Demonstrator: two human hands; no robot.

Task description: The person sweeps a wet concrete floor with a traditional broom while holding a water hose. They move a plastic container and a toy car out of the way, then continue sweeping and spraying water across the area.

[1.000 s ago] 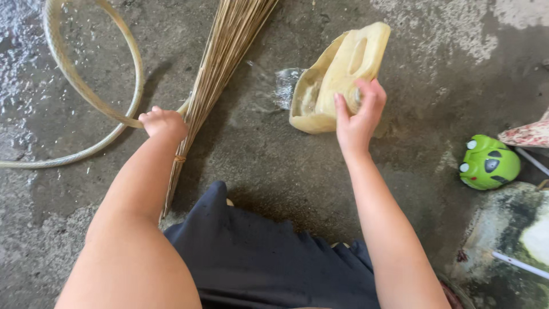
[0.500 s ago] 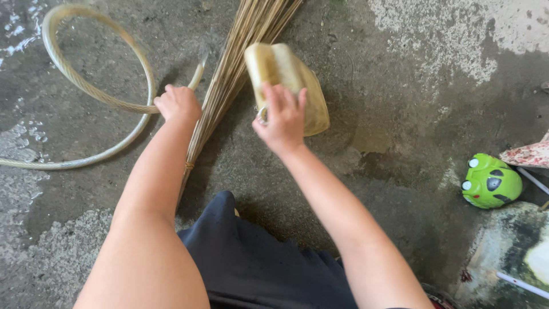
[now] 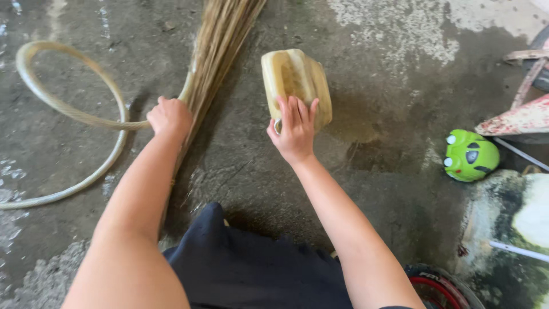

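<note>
My right hand (image 3: 295, 130) grips a cut-open yellowish plastic jug (image 3: 295, 80) at its near end, holding it over the wet concrete floor. My left hand (image 3: 169, 118) is closed around the end of a pale clear hose (image 3: 64, 109), which loops away to the left. A broom of thin brown sticks (image 3: 214, 51) lies on the floor between the two hands, right beside my left hand. The jug sits just right of the broom's bristles.
A green frog-shaped toy (image 3: 470, 155) lies at the right. Beyond it stands a worn red and white metal frame (image 3: 523, 114). A mossy concrete block (image 3: 509, 229) and a white rod (image 3: 517, 250) are at the lower right. My dark skirt (image 3: 251, 269) covers the bottom centre.
My right hand swung the jug from the right side over to the middle, next to the broom. My left hand stayed on the hose end. Water spilled on the floor.
</note>
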